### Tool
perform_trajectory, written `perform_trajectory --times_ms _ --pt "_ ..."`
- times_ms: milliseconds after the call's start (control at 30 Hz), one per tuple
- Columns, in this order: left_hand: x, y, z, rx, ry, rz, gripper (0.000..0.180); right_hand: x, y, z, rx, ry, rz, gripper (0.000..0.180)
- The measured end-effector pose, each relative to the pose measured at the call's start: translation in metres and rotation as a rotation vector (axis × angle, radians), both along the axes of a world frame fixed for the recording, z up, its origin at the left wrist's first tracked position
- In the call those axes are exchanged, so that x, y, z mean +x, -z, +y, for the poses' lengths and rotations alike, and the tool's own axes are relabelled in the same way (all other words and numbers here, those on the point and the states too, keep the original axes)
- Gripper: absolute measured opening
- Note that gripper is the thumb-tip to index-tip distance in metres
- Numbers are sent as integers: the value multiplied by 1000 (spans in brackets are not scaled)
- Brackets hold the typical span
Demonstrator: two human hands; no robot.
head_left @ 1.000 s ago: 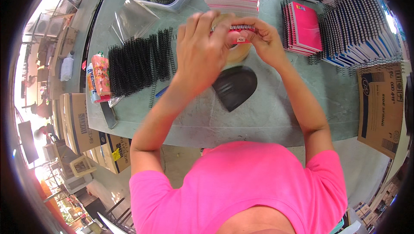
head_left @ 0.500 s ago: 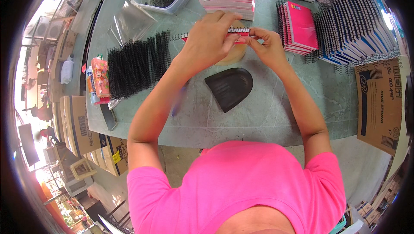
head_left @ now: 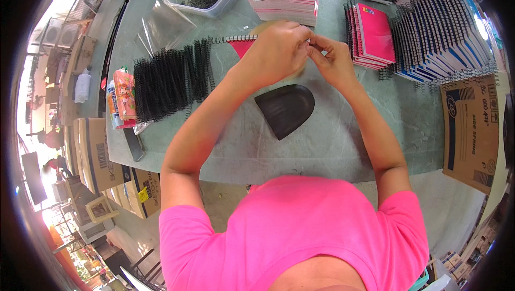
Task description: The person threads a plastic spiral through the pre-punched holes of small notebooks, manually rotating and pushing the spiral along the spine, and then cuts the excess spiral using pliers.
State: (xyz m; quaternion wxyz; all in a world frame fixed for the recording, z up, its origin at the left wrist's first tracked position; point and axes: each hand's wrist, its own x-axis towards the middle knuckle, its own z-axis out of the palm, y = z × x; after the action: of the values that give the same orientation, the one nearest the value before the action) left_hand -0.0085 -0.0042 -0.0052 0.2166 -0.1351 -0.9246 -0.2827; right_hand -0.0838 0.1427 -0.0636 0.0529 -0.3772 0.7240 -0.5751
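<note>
A pink-covered notebook (head_left: 241, 48) lies mostly hidden beneath my left hand (head_left: 281, 48), which is closed over it. Along its top edge runs a black spiral coil (head_left: 220, 39), its loose end sticking out to the left. At the notebook's right end, my right hand (head_left: 329, 59) pinches with thumb and forefinger, close against the left fingertips. What sits in that pinch is too small and covered to make out. Nearer me on the table is a black, round-ended block (head_left: 287, 111), touched by neither hand.
Loose black coils (head_left: 171, 81) are heaped at left, beside a floral packet (head_left: 125, 96). A clear plastic tub (head_left: 225, 2) of small black pieces and a tall paper stack (head_left: 281, 1) stand behind. Bound pink notebooks (head_left: 376, 32) and blue-edged ones (head_left: 445, 38) fill the right.
My left hand has slid right along the notebook, meeting the right fingers and uncovering more of the coil on the left. My right hand has hardly moved.
</note>
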Motion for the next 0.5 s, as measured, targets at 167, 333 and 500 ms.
perform_trajectory --times_ms 167,333,500 --pt "0 -18 15 -71 -31 -163 18 10 3 8 -33 -25 -20 28" --pt "10 -49 18 54 -33 301 29 2 -54 47 -51 69 121 33" --pt "11 -53 4 126 -151 243 27 -46 -68 105 426 405 644 46"
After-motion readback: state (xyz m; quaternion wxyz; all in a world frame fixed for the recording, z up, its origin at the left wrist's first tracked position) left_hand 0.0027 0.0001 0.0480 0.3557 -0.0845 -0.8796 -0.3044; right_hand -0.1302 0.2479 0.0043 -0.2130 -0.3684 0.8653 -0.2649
